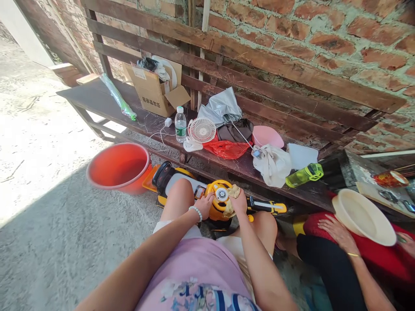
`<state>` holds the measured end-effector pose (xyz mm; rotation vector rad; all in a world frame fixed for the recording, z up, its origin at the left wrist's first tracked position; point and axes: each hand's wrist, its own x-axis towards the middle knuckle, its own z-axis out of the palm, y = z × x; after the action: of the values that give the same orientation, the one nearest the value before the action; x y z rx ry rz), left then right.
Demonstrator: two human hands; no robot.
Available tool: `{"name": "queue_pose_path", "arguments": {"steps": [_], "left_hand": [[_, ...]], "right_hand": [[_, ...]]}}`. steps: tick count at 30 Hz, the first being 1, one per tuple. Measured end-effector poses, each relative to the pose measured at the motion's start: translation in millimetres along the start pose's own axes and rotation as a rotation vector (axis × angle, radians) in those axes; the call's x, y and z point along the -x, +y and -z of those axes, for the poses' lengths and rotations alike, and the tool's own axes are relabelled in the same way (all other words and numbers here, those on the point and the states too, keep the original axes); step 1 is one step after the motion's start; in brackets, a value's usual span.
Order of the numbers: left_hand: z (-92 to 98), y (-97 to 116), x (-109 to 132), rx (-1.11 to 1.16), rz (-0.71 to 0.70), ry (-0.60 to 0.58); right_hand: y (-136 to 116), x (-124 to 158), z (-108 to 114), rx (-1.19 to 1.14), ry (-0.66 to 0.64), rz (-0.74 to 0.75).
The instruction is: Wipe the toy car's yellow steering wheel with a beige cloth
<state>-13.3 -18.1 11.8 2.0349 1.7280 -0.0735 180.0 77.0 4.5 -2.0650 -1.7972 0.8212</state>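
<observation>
A yellow and black ride-on toy car [181,183] lies on the ground in front of my knees. My left hand [205,204] rests on its yellow steering wheel [220,196], fingers curled over the rim. My right hand [239,202] is closed on a crumpled beige cloth [231,199] and presses it against the right side of the wheel. A bead bracelet circles my left wrist.
An orange bucket [118,167] stands left of the toy. A wooden bench [97,97] against the brick wall carries a cardboard box [154,88], water bottle [180,125], small fan [201,131], red bag and pink bowl. Another person's hand [337,233] and cream hat [363,216] are at right.
</observation>
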Motion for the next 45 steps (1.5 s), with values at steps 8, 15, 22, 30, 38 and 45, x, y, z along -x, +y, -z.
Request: {"name": "queue_pose_path", "arguments": {"steps": [8, 15, 22, 30, 38, 45], "left_hand": [[-2.2, 1.7, -1.6, -0.025, 0.029, -0.025], [-6.1, 0.2, -2.9, -0.006, 0.022, -0.031], [-6.9, 0.9, -4.5, -0.027, 0.020, -0.035], [-8.7, 1.5, -3.8, -0.003, 0.030, -0.042], [-4.8, 3.0, -3.0, -0.002, 0.032, -0.058], [-8.2, -1.4, -5.5, -0.013, 0.003, -0.064]], "right_hand": [[10.9, 9.1, -4.1, -0.067, -0.035, -0.055], [25.1, 7.7, -15.9, -0.208, -0.002, -0.073], [-13.2, -10.8, 10.2, 0.171, -0.065, 0.001], [-60.7, -30.7, 33.9, 0.708, -0.163, 0.422], [-104.7, -30.1, 19.7, 0.851, -0.211, 0.805], [-87.9, -37.2, 27.1, 0.774, -0.223, 0.616]]}}
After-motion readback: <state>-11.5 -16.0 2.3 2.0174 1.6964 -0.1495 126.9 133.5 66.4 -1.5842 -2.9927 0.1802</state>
